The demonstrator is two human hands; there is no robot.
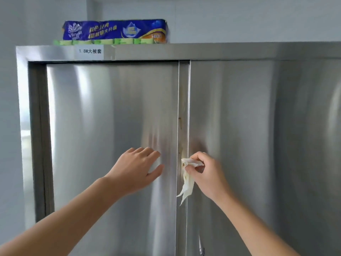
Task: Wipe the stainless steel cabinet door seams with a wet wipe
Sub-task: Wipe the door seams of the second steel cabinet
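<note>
My right hand (206, 174) pinches the wet wipe (187, 179) against the seam (183, 111) between the steel doors. My left hand (137, 168) rests flat on the left door (110, 117), fingers straight.

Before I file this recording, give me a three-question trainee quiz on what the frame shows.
1. True or false: the left hand holds the wet wipe.
2. Where does the wipe touch? A: the paper label on the top frame. B: the seam between the two doors. C: the wall beside the unit.
3. Fill in: the pack lying on top of the cabinet is mostly ____ in colour.

Key: 1 false, the right hand pinches it while the left lies flat on the left door; 2 B; 3 blue.
</note>
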